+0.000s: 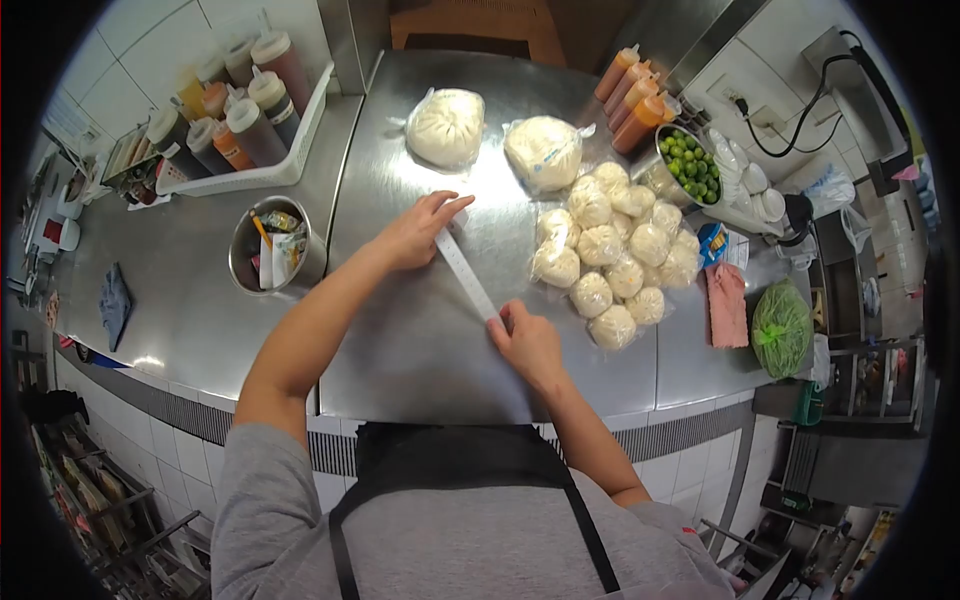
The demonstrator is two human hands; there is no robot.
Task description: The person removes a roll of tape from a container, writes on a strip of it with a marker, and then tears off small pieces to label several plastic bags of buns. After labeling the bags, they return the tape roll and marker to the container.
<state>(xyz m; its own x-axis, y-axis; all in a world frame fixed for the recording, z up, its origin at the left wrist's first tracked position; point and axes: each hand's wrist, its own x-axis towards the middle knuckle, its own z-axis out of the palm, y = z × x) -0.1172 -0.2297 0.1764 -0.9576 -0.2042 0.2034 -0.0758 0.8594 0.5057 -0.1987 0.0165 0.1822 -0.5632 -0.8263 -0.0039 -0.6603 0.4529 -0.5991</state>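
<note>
A narrow, flat, whitish strip like a ruler (465,275) slants across the steel counter (420,350) between my hands. At its upper end, my left hand (415,232) holds it with the fingertips pointing right. Pinched at the lower end, the strip meets the thumb and fingers of my right hand (528,343). To the right of my right hand lie several bagged round white dough-like balls (605,245). Beyond my left hand rest two larger plastic-wrapped white bundles, one on the left (446,128) and one on the right (543,153).
A white basket (245,180) of sauce bottles stands back left, with a steel container (245,265) of small items nearer. Orange sauce bottles (635,115) and a pot of green limes (688,168) are back right. A pink cloth (727,305) and green bag (782,330) lie at right.
</note>
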